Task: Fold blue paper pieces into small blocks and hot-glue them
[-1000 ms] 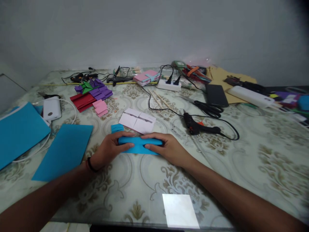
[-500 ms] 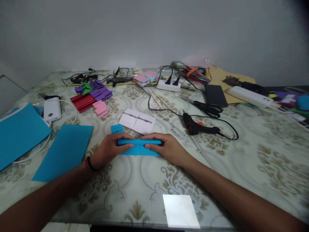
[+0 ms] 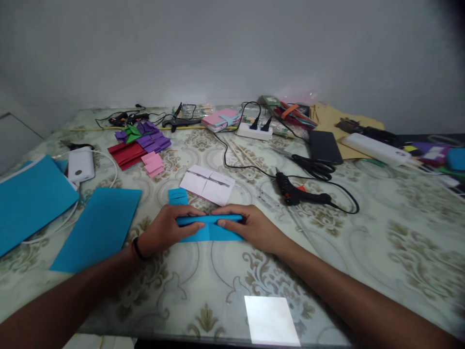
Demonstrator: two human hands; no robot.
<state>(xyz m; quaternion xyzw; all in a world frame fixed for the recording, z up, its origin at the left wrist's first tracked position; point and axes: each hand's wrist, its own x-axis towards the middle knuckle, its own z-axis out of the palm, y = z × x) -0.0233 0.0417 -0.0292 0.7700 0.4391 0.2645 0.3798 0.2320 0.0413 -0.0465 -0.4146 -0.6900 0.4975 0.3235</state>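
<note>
One loose blue sheet lies at the left of the frame. Just beyond the hands, near the centre, a white folded paper and a small blue piece take up the tabletop; a black glue gun and scissors lie right of centre. Below centre, the creased blue paper has its far edge turned up, its near strip flat. The left hand and right hand pinch it, thumbs nearest, fingers bent behind.
</note>
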